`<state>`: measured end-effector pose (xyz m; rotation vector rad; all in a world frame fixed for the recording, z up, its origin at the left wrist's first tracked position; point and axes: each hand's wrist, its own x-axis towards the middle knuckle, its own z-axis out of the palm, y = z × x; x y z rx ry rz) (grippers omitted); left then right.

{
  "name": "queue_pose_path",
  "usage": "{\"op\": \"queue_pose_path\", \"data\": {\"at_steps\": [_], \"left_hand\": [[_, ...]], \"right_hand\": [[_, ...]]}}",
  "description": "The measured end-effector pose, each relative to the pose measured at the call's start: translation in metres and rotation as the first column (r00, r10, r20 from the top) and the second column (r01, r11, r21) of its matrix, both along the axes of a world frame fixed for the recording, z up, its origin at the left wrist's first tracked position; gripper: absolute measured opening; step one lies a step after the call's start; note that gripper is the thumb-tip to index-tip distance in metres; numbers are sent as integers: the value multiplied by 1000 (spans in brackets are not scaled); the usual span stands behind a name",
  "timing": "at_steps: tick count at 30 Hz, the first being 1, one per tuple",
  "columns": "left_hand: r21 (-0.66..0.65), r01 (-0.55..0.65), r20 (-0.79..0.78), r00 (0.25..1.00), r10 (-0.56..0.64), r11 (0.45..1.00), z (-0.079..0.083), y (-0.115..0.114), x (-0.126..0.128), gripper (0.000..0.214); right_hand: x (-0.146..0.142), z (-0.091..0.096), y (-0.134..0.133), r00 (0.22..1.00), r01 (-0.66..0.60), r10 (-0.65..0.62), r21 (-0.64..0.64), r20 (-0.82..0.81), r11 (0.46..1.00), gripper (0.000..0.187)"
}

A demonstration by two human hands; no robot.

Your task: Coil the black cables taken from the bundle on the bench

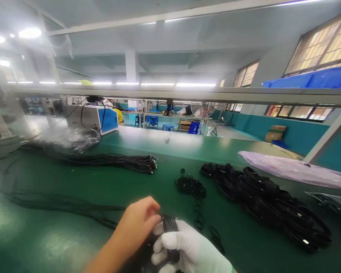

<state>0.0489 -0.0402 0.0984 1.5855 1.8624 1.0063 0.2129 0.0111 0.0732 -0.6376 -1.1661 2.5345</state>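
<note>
My right hand (184,242), in a white glove, is closed around a coil of black cable (170,226) low in the middle of the view. Bare and curled, my left hand (140,216) meets the coil's left side, thumb and fingers drawn together on black cable there. Its fingertips are partly hidden. Loose black cables (74,204) trail across the green tabletop (125,185) from the left and pass behind my left wrist. Small black loops (190,185) lie in a heap just beyond my right hand, with a few strewn nearer to it.
Coiled black cables (261,197) form a large pile at the right. A bundle of straight black cables (116,161) lies farther back, near clear plastic (74,138) and a blue-and-white machine (96,117). A pinkish plastic bag (295,168) rests at the far right, beneath a shelf bar (187,94).
</note>
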Motion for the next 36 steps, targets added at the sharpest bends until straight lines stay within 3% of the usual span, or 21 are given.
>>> {"op": "queue_pose_path", "data": {"at_steps": [3, 6, 9, 13, 16, 18, 20, 23, 24, 26, 27, 29, 31, 33, 35, 36], "left_hand": [[4, -32, 24, 999, 32, 999, 3, 5, -12, 14], [-26, -4, 30, 1000, 5, 1000, 0, 7, -20, 15], [-39, 4, 5, 1000, -4, 999, -3, 7, -21, 16], [-39, 66, -106, 992, -70, 997, -1, 9, -5, 12], [-56, 264, -183, 945, -270, 963, -3, 13, 25, 13], [-144, 388, -238, 879, -412, 910, -8, 17, 47, 14], [-254, 425, -277, 829, -486, 869, -15, 21, 63, 16], [-291, 384, -299, 834, -464, 876, -25, 29, 67, 13], [-267, 369, -233, 872, -431, 890, -28, 32, 64, 10], [-184, 348, 91, 937, -337, 919, -32, 38, 56, 4], [-132, 335, 306, 909, -283, 933, -35, 41, 52, 12], [-57, 297, 610, 766, -202, 953, -40, 44, 48, 31], [-32, 264, 647, 740, -181, 964, -45, 45, 49, 41], [-33, 207, 543, 825, -156, 978, -47, 42, 51, 39], [-1, 136, 421, 899, -123, 991, -45, 38, 51, 36], [7, 119, 420, 901, -111, 993, -41, 35, 50, 37]], "right_hand": [[5, 2, 4, 999, 20, -22, -45, -45, 999, 35], [14, 15, 11, 994, 70, -74, -46, -75, 996, 35], [33, 40, 28, 967, 238, -238, -11, -94, 971, 31], [65, 61, 51, 878, 479, -475, 85, -62, 874, 39], [72, 53, 54, 855, 514, -518, 129, -3, 848, 41], [69, 43, 51, 858, 505, -513, 141, 23, 851, 41], [64, 36, 46, 863, 496, -505, 151, 28, 855, 42], [57, 34, 40, 865, 487, -500, 182, 32, 854, 42], [55, 34, 38, 865, 486, -501, 195, 33, 852, 43], [49, 34, 35, 866, 479, -499, 241, 28, 844, 44], [45, 33, 34, 864, 479, -504, 275, 22, 834, 45], [36, 28, 32, 855, 461, -516, 372, 59, 806, 47], [27, 22, 29, 828, 426, -538, 445, 161, 788, 46], [24, 18, 25, 832, 445, -521, 332, 190, 832, 47], [27, 17, 20, 885, 459, -460, 30, 73, 888, 46], [30, 18, 17, 908, 415, -419, -111, -23, 903, 46]]}}
